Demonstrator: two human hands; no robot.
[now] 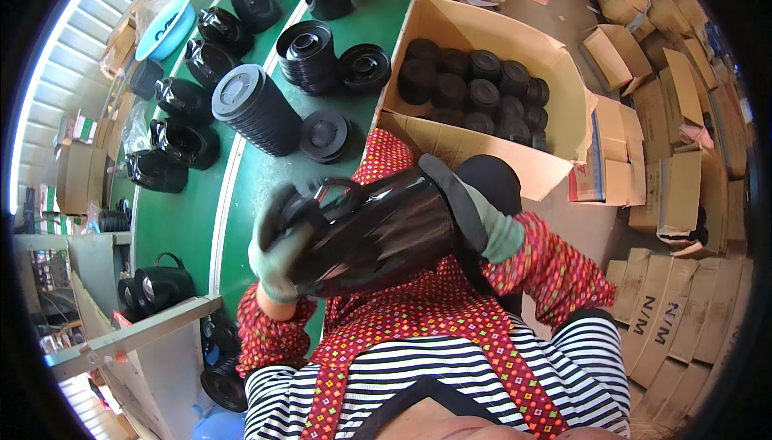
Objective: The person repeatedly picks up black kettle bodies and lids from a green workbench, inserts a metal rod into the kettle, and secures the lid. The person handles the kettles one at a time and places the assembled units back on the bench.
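Black jug (378,231) lies tilted on its side between my gloved hands, above my lap. My left fingers (277,259) wrap its handle end; my right fingers (482,227) press the round lid (454,199) against its base. Stacked lids (257,110) sit on the green desk (265,175).

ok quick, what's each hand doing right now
Left hand: gloved, closed around the handle end of the black jug.
Right hand: gloved, pressing a black base disc against the jug's bottom.
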